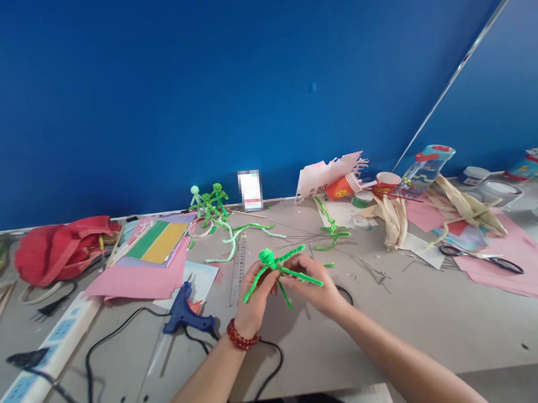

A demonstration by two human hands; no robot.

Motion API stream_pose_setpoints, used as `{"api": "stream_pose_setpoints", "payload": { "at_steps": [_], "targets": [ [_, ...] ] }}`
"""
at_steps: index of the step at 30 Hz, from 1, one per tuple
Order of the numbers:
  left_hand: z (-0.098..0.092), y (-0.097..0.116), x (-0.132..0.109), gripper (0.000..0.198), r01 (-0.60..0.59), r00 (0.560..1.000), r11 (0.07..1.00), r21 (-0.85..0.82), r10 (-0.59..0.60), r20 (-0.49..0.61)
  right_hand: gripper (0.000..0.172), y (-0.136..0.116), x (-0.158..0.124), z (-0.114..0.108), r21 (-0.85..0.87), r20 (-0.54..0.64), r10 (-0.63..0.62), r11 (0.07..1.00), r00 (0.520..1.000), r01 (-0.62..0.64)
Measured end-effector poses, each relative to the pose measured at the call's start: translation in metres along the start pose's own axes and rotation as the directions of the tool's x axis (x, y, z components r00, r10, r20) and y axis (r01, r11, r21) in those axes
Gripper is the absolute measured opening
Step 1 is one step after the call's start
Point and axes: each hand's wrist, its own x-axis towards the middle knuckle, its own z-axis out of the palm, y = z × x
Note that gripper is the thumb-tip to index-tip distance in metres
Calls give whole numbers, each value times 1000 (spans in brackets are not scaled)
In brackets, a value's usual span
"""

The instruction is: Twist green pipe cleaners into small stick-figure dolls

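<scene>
Between both hands, above the middle of the table, is a bright green pipe-cleaner figure (268, 258) with a round coiled head and several thin limbs sticking out. My left hand (256, 294) pinches its body near the head, a red bead bracelet (242, 335) on the wrist. From the other side my right hand (312, 284) grips it by the limbs, fingers closed. Behind it stand several finished-looking green pipe-cleaner figures (208, 202) near the wall. Another green pipe-cleaner piece (330, 223) lies on the table to the right, and loose pale green pipe cleaners (228, 241) lie to the left.
A blue glue gun (185, 315) with a black cord lies left of my hands, near a white power strip (53, 345). A clear ruler (237, 271) lies behind. To the right are black-handled scissors (482, 258), pink paper (522, 263), dried husks (392, 220) and red cups (344, 187).
</scene>
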Motion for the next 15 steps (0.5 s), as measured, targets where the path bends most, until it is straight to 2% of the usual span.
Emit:
{"api": "stream_pose_setpoints", "payload": {
  "at_steps": [5, 10, 12, 15],
  "targets": [
    [-2, 0, 2, 21, 48, 999, 993, -106, -50, -18, 5, 2, -1, 2, -174, 45, -76, 981, 996, 83],
    [-3, -2, 5, 19, 69, 994, 977, -200, -84, -67, 8, 7, -3, 7, -401, 38, -191, 896, 981, 190],
    [-3, -4, 5, 19, 70, 993, 971, -229, -90, -79, 10, 5, -4, 7, -506, 65, -280, 818, 958, 273],
    [-3, -3, 2, 19, 90, 985, 972, -216, -119, -127, 16, -2, -7, 8, -675, 151, -420, 618, 895, 404]
  ]
}}
